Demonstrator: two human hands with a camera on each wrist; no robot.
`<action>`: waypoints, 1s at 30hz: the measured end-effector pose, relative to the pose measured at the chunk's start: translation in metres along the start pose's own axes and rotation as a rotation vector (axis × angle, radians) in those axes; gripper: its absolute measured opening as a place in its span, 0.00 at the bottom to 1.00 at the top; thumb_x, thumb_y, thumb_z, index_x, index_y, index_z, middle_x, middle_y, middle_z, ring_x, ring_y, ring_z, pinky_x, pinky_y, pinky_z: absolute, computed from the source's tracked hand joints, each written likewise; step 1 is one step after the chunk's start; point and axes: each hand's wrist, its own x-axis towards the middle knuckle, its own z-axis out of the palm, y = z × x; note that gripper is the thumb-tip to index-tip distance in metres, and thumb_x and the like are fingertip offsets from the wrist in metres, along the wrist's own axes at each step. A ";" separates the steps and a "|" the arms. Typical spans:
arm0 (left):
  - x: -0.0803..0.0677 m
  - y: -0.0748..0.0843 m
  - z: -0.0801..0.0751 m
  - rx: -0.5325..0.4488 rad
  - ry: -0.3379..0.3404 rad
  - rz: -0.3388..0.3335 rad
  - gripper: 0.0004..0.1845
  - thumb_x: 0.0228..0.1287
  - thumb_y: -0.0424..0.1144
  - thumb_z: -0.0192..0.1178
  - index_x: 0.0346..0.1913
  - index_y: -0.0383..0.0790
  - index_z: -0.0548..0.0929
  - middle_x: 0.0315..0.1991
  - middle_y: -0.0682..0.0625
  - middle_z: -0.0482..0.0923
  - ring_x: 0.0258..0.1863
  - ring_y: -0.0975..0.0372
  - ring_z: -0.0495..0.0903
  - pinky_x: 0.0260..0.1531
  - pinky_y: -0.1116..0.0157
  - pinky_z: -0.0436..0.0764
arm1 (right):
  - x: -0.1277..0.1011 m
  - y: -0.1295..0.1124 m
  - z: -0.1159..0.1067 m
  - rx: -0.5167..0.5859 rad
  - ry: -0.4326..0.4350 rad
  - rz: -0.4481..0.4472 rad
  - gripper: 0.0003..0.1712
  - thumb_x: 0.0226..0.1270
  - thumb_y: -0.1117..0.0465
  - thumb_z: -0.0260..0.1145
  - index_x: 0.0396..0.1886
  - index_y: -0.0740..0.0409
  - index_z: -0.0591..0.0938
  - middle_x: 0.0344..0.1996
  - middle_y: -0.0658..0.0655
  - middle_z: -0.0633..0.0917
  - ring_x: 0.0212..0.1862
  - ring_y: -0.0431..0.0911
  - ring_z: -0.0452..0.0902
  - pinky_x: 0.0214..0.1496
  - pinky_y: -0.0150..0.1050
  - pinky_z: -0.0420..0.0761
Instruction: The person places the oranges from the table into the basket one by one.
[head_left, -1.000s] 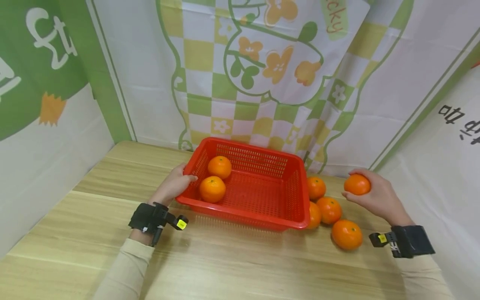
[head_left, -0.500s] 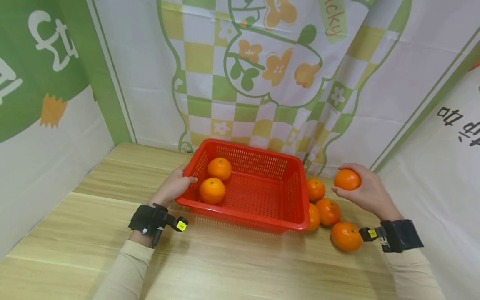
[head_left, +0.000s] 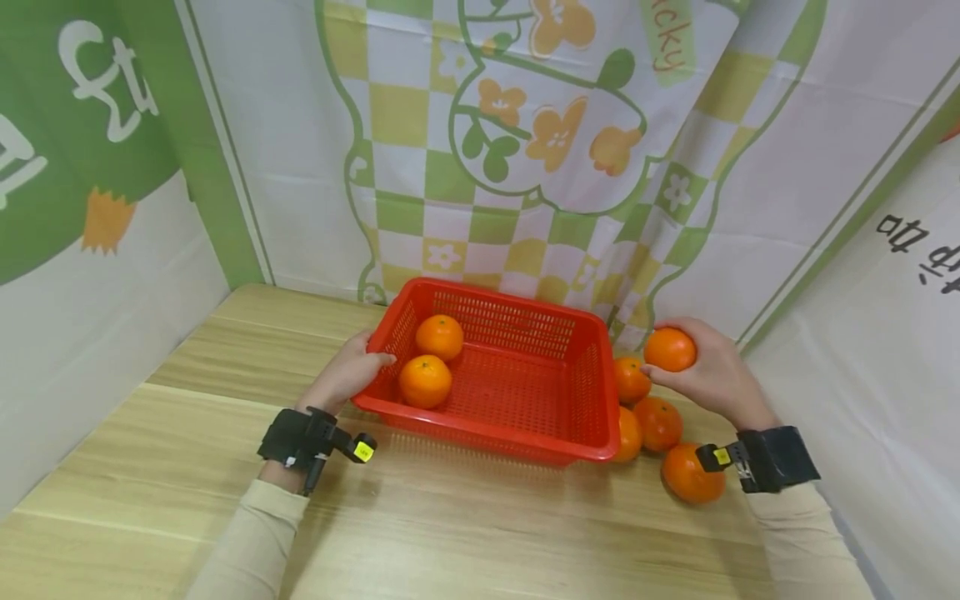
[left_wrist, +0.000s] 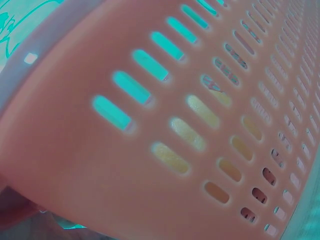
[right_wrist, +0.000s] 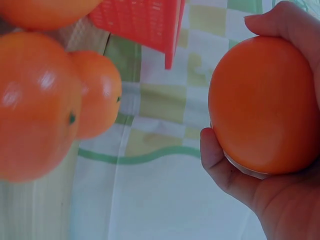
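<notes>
Head view, wood-grain table [head_left: 480, 517], green/white checked backdrop [head_left: 525, 167], side banners w/ lettering.

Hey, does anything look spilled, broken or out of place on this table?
Nothing stands out. The basket sits flat with two oranges inside, four more rest beside it, and the right hand holds one.

The left hand [head_left: 347, 372] grips the left rim of the red basket [head_left: 525, 437], which holds two oranges [head_left: 425, 381]. The right hand [head_left: 708, 375] holds an orange [head_left: 670, 349] above four loose oranges [head_left: 658, 422] lying on the wooden table [head_left: 450, 517] just right of the basket.
</notes>
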 end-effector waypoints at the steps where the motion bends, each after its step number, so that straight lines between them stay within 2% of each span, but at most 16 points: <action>1: 0.000 0.000 0.000 0.000 0.002 -0.003 0.31 0.78 0.36 0.49 0.79 0.31 0.58 0.70 0.30 0.73 0.57 0.43 0.84 0.54 0.51 0.89 | 0.002 -0.002 0.001 -0.001 -0.002 -0.007 0.33 0.55 0.59 0.83 0.60 0.61 0.82 0.53 0.63 0.86 0.45 0.55 0.83 0.42 0.32 0.81; 13: 0.000 0.000 0.002 0.007 0.003 -0.012 0.32 0.78 0.37 0.49 0.80 0.31 0.57 0.71 0.30 0.72 0.58 0.43 0.84 0.55 0.51 0.88 | 0.022 -0.022 0.014 0.052 -0.015 -0.097 0.32 0.53 0.62 0.83 0.58 0.59 0.82 0.50 0.61 0.87 0.41 0.51 0.82 0.38 0.33 0.83; 19: 0.001 0.000 0.000 0.002 0.000 -0.014 0.32 0.78 0.37 0.49 0.80 0.32 0.57 0.71 0.30 0.72 0.58 0.43 0.84 0.55 0.50 0.89 | 0.029 -0.030 0.018 0.052 -0.018 -0.131 0.31 0.53 0.59 0.84 0.56 0.58 0.82 0.48 0.59 0.87 0.40 0.49 0.82 0.37 0.35 0.84; 24: 0.002 0.001 0.000 -0.006 -0.005 -0.020 0.32 0.78 0.37 0.49 0.79 0.32 0.57 0.71 0.31 0.72 0.57 0.43 0.84 0.54 0.51 0.89 | 0.038 -0.038 0.022 0.053 -0.042 -0.140 0.29 0.55 0.56 0.83 0.56 0.54 0.82 0.48 0.56 0.87 0.41 0.49 0.82 0.39 0.39 0.85; 30: 0.002 0.000 0.000 0.005 -0.002 -0.020 0.32 0.78 0.37 0.49 0.80 0.32 0.57 0.71 0.31 0.72 0.58 0.43 0.84 0.54 0.51 0.89 | 0.046 -0.048 0.028 0.049 -0.072 -0.125 0.32 0.56 0.53 0.83 0.59 0.55 0.81 0.49 0.58 0.86 0.42 0.51 0.82 0.40 0.43 0.85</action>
